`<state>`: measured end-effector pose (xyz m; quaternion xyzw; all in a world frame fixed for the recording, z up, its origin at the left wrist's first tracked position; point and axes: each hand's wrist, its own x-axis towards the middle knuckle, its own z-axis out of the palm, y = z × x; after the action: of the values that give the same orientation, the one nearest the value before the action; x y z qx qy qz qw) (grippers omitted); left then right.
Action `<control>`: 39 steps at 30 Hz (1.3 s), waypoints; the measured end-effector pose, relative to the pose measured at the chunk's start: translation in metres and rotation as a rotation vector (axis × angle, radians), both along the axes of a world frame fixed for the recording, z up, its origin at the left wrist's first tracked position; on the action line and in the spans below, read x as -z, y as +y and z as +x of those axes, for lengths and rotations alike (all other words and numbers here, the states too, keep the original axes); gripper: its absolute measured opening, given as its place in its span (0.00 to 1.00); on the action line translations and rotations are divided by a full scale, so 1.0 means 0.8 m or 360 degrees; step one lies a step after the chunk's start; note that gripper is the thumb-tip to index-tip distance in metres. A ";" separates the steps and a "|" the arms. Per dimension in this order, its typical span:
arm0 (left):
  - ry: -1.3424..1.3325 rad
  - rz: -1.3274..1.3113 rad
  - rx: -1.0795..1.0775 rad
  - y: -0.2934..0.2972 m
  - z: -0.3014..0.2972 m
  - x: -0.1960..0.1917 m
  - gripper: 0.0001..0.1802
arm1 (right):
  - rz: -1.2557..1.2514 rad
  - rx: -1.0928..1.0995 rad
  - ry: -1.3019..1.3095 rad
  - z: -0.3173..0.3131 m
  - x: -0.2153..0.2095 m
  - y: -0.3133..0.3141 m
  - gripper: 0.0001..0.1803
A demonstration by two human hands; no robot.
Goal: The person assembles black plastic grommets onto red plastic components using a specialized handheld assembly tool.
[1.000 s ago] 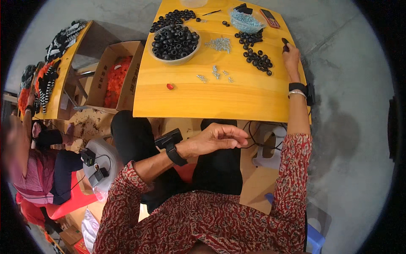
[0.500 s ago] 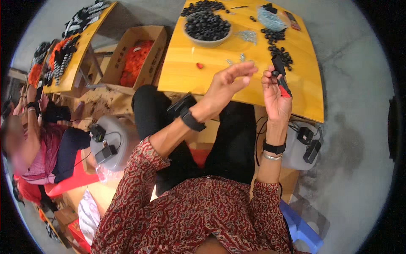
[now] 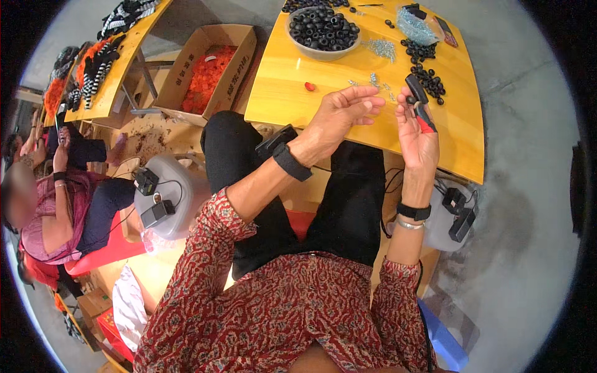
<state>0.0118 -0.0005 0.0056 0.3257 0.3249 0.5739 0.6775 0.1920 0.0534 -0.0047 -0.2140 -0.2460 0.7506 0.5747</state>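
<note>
My right hand [image 3: 418,133] is raised at the yellow table's near edge, its fingers closed round a black, elongated piece with a red end [image 3: 417,92]; its exact kind is unclear. A small round black part [image 3: 410,100] shows between the fingertips against it. To its left, my left hand [image 3: 348,112] hovers palm inward, thumb drawn to the fingers in a pinch. Whatever it holds is too small to make out. Small silvery metal pieces [image 3: 374,79] lie on the table just beyond my hands, near a small red piece [image 3: 310,87].
A bowl [image 3: 316,55] heaped with black ring-like parts stands on the yellow table [image 3: 280,93]. More loose black parts [image 3: 429,81] and a clear bag of small pieces [image 3: 416,28] lie at the right. A cardboard box [image 3: 168,102] holds orange pieces. Another person [image 3: 59,205] sits at left.
My left hand has drawn its thumb and fingers together and dropped slightly toward me. The right hand still grips the black piece, now tilted differently. The whole view has shifted slightly.
</note>
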 end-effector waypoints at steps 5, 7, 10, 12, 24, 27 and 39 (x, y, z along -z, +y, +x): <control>-0.0165 0.0118 0.0013 0.004 0.009 0.011 0.12 | 0.0335 0.0227 -0.0235 -0.036 -0.014 -0.042 0.20; -0.0189 0.0085 0.0030 0.004 0.012 0.011 0.10 | 0.0576 0.0466 -0.0570 -0.049 -0.017 -0.053 0.20; -0.0264 0.0073 0.0061 0.001 0.015 0.010 0.09 | 0.0827 0.0695 -0.1109 -0.062 -0.013 -0.069 0.21; -0.0316 0.0086 0.0077 -0.002 0.014 0.010 0.09 | 0.0831 0.0719 -0.1203 -0.066 -0.010 -0.075 0.21; -0.0701 -0.0175 0.0305 0.000 -0.006 0.003 0.09 | 0.0709 0.0542 -0.0694 -0.054 0.004 -0.087 0.21; -0.0804 -0.0196 0.0347 -0.002 -0.006 0.000 0.11 | 0.0332 0.0196 -0.0080 -0.051 -0.010 -0.095 0.37; 0.0051 0.0132 0.0488 -0.016 0.006 -0.012 0.15 | 0.0324 -0.0228 0.0076 -0.038 -0.001 -0.120 0.48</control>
<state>0.0164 -0.0134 0.0148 0.4082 0.2582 0.4716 0.7378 0.1617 -0.0424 -0.0039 -0.1186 -0.3219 0.7658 0.5440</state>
